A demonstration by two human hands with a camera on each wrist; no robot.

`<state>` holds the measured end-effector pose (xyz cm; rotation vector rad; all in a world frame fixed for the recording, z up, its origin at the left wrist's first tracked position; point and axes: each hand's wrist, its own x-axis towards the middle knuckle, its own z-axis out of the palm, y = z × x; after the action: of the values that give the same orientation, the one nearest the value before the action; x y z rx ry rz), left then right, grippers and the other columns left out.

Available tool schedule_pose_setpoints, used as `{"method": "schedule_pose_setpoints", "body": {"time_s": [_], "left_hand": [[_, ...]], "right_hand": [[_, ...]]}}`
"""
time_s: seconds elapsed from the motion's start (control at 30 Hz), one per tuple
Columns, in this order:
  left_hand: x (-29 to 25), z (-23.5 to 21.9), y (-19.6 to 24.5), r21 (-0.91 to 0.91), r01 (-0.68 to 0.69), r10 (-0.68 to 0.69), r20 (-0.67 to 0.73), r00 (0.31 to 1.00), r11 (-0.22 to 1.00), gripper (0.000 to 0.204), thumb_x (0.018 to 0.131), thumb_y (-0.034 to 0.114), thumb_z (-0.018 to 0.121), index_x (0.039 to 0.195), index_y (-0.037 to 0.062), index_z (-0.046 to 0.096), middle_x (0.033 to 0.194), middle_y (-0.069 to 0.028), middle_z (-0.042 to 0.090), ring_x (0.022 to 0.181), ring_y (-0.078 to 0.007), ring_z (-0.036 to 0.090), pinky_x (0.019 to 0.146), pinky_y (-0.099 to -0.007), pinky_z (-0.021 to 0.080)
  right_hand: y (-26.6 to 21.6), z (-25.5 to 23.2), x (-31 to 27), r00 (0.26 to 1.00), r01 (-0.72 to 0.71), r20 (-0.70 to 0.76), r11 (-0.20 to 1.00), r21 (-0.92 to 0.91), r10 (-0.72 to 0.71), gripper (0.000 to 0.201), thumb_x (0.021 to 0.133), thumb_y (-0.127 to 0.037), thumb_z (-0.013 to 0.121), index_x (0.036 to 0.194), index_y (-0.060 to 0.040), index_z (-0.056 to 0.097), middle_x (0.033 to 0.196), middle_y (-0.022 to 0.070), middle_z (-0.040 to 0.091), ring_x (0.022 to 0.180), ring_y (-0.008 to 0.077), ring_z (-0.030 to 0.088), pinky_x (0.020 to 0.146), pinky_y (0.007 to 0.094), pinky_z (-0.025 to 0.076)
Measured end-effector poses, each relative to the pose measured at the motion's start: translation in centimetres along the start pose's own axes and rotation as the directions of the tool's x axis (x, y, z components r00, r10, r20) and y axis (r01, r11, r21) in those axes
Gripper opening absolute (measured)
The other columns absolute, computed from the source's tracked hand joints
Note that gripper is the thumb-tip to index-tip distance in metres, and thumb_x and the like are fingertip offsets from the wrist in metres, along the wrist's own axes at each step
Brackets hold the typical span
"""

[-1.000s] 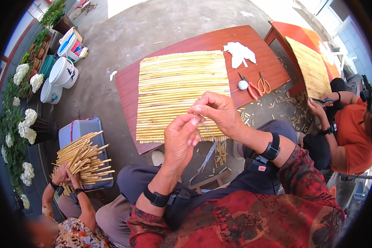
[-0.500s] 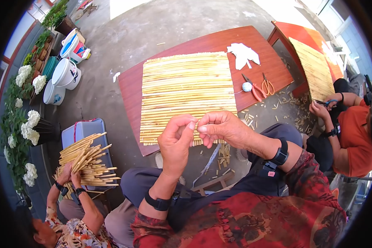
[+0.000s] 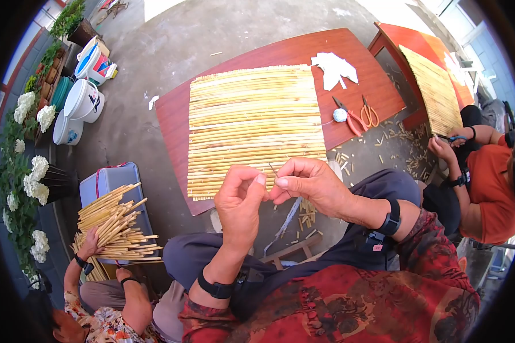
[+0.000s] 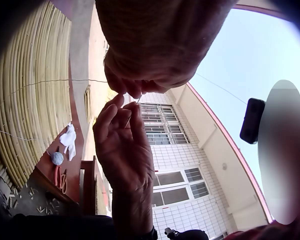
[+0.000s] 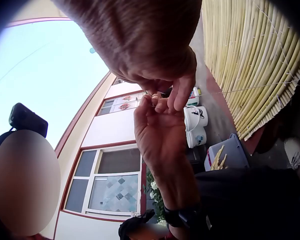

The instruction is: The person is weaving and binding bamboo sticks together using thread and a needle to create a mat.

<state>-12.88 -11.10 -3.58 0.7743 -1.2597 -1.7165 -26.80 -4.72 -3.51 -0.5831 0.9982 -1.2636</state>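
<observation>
My left hand point(image 3: 241, 200) and right hand point(image 3: 310, 184) meet fingertip to fingertip above the near edge of a mat point(image 3: 252, 126) of thin yellow stalks. Between right thumb and forefinger I pinch a slim dark needle point(image 3: 273, 169), its tip pointing up; the left wrist view shows the needle point(image 4: 128, 120) as a pale sliver. The left thumb and forefinger pinch together beside it. A fine thread point(image 4: 65, 80) runs from the mat to these left fingertips in the left wrist view. The thread's end is hidden among the fingers.
On the red-brown table point(image 3: 174, 126) lie pliers point(image 3: 356, 122), scissors point(image 3: 369, 112), a thread ball point(image 3: 339, 115) and white cloth point(image 3: 335, 71). At left, another person's hand point(image 3: 90, 243) touches stalks point(image 3: 117, 220) on a grey-blue bin point(image 3: 134, 174). At right, someone works at a second mat point(image 3: 435, 91).
My right hand has come down from above the left to beside it, and the needle now stands up from its fingers. The person at left has drawn one hand back from the stalks.
</observation>
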Motion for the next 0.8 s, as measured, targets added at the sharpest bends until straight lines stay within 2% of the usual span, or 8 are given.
{"method": "schedule_pose_setpoints", "body": {"time_s": [0.27, 0.33, 0.47, 0.57, 0.63, 0.8], "left_hand": [[0.14, 0.31, -0.68, -0.008, 0.015, -0.015, 0.030, 0.999, 1.000, 0.004, 0.079, -0.003, 0.051, 0.078, 0.0010, 0.052, 0.070, -0.0023, 0.050, 0.056, -0.0084, 0.048, 0.052, -0.0210, 0.039], [0.22, 0.38, -0.30, -0.027, 0.100, -0.099, 0.039, 0.994, 0.995, 0.003, 0.080, 0.000, 0.051, 0.078, 0.0015, 0.052, 0.067, -0.0019, 0.051, 0.056, -0.0079, 0.048, 0.052, -0.0209, 0.038], [0.32, 0.35, -0.06, -0.027, 0.148, -0.147, 0.036, 0.989, 0.989, 0.002, 0.080, 0.001, 0.051, 0.078, 0.0019, 0.052, 0.065, -0.0015, 0.051, 0.056, -0.0077, 0.048, 0.052, -0.0208, 0.038], [0.41, 0.29, 0.03, -0.035, 0.178, -0.176, 0.057, 0.983, 0.983, 0.002, 0.080, 0.001, 0.051, 0.078, 0.0021, 0.052, 0.065, -0.0012, 0.051, 0.056, -0.0079, 0.048, 0.051, -0.0206, 0.038], [0.41, 0.37, 0.08, -0.069, 0.190, -0.186, 0.057, 0.981, 0.979, 0.002, 0.080, 0.001, 0.051, 0.079, 0.0023, 0.053, 0.065, -0.0014, 0.051, 0.056, -0.0080, 0.048, 0.051, -0.0208, 0.037], [0.38, 0.32, 0.07, -0.057, 0.192, -0.188, 0.064, 0.980, 0.980, 0.002, 0.080, 0.001, 0.051, 0.079, 0.0022, 0.053, 0.065, -0.0018, 0.052, 0.056, -0.0080, 0.048, 0.051, -0.0210, 0.037]], "right_hand": [[0.10, -0.22, -0.09, 0.999, -0.047, -0.018, 0.998, 0.049, 0.047, 0.013, 0.085, -0.011, 0.053, 0.090, 0.0010, 0.054, 0.085, 0.0086, 0.059, 0.080, 0.0159, 0.060, 0.071, 0.0299, 0.051], [0.08, -0.32, -0.08, 0.999, -0.047, -0.016, 0.997, 0.054, 0.048, 0.014, 0.085, -0.012, 0.054, 0.090, 0.0008, 0.054, 0.086, 0.0087, 0.058, 0.080, 0.0157, 0.059, 0.072, 0.0307, 0.051], [0.07, -0.35, -0.10, 0.998, -0.063, 0.003, 0.996, 0.059, 0.063, 0.014, 0.085, -0.012, 0.053, 0.090, 0.0004, 0.054, 0.085, 0.0083, 0.059, 0.080, 0.0152, 0.059, 0.072, 0.0306, 0.051], [0.19, -0.49, -0.11, 0.999, -0.052, 0.006, 0.997, 0.058, 0.052, 0.015, 0.086, -0.011, 0.051, 0.093, 0.0020, 0.054, 0.084, 0.0130, 0.060, 0.079, 0.0199, 0.060, 0.073, 0.0319, 0.051], [-0.03, -0.42, -0.13, 0.998, -0.062, 0.014, 0.998, 0.031, 0.062, 0.013, 0.085, -0.013, 0.054, 0.090, -0.0004, 0.054, 0.085, 0.0079, 0.059, 0.079, 0.0140, 0.059, 0.072, 0.0292, 0.051], [-0.07, -0.36, -0.05, 0.998, -0.062, 0.018, 0.998, 0.022, 0.061, 0.013, 0.084, -0.013, 0.055, 0.089, -0.0006, 0.055, 0.084, 0.0080, 0.060, 0.079, 0.0137, 0.059, 0.072, 0.0290, 0.051]]}}
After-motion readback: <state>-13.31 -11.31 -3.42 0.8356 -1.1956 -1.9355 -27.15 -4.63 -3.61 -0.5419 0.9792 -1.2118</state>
